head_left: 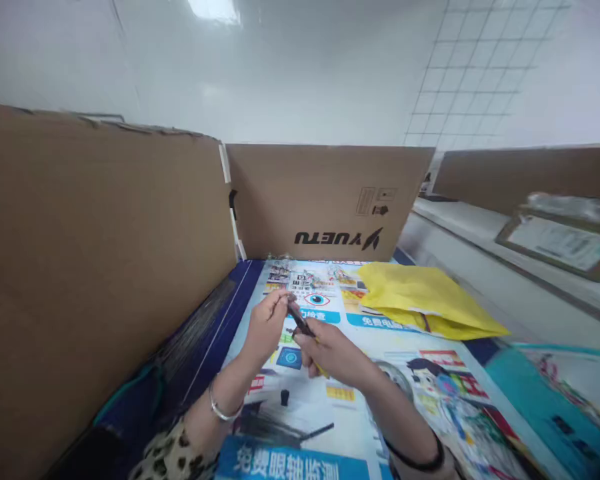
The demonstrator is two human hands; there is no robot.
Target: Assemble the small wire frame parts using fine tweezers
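My right hand point(327, 350) is closed around a pair of pliers point(301, 320) with dark jaws; a bit of yellow handle shows below the fingers. The jaws point up and left, toward my left hand point(270, 320). My left hand is closed in a pinch right at the jaw tips, on something too small and blurred to name. Both hands are above a printed sheet point(300, 380) with an eye picture and Chinese lettering. A small black piece point(285, 398) lies on the sheet below my hands, near a dark bundle of thin strands point(270, 427).
A yellow bag point(425, 297) lies at the back right. Cardboard panels stand at the left point(100, 280) and the back point(325, 193). Many thin wire-like strands point(195, 327) lie along the left panel. A teal container point(555, 407) is at the right, below a ledge with a labelled box point(560, 240).
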